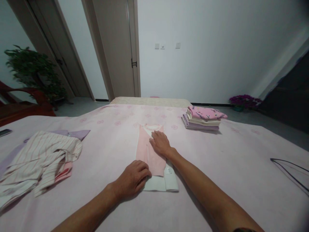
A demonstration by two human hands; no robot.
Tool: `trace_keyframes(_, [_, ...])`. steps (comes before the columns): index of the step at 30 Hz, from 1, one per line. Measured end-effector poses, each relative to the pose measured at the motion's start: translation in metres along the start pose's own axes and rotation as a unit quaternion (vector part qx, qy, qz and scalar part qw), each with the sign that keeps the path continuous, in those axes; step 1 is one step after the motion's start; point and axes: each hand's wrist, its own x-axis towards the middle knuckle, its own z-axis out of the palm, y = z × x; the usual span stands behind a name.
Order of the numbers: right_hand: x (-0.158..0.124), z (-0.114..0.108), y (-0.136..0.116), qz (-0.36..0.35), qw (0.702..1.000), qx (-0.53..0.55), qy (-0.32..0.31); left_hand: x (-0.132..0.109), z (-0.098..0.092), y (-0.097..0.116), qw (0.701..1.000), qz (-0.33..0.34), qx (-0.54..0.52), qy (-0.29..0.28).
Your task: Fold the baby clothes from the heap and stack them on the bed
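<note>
A small white and pink long-sleeved shirt lies on the bed-like surface in front of me, its pink sleeves folded inward over the white body. My right hand rests palm down on the upper part, fingers stretched out over the pink cloth below the neckline. At the lower left edge, my left hand is bent, its fingertips and thumb close together on the pink cloth. The left fingertips partly hide the shirt's edge.
A heap of loose clothes, with a striped garment on top, lies at the left. Folded clothes form a stack at the back right. A phone lies at the far left, and a black cable at the right. A pink flowered cloth covers the surface.
</note>
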Motion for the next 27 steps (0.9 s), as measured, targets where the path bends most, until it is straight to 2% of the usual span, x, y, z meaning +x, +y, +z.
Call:
trace_keyframes(3, [-0.005,0.006,0.001,-0.04,0.998,-0.017,-0.044,-0.001,0.003,-0.001,1.0,-0.002,-0.001,0.007])
trace_keyframes(6, [-0.004,0.012,0.007,-0.055,0.997,0.009,-0.046,0.003,0.002,-0.004,0.999,-0.034,-0.017,0.011])
trace_keyframes(10, [0.0,0.019,0.021,-0.037,0.998,0.055,0.022,0.026,-0.004,-0.009,0.991,-0.125,-0.022,0.038])
trace_keyframes(12, [0.002,0.02,0.029,0.002,0.996,0.062,0.065,0.047,-0.005,-0.014,0.989,-0.134,-0.006,0.054])
trace_keyframes(14, [0.003,0.019,0.035,0.029,0.995,0.056,0.081,0.068,0.0,-0.019,0.991,-0.121,0.025,0.057])
trace_keyframes(18, [0.008,0.01,0.046,0.046,0.998,0.017,0.027,0.093,0.02,-0.033,0.983,-0.126,0.133,0.005])
trace_keyframes(23, [0.02,0.001,0.055,0.042,0.995,-0.009,-0.093,0.09,0.04,-0.048,0.963,-0.186,0.187,-0.053])
trace_keyframes(27, [0.028,-0.001,0.06,0.043,0.991,-0.011,-0.129,0.088,0.041,-0.052,0.96,-0.194,0.19,-0.071])
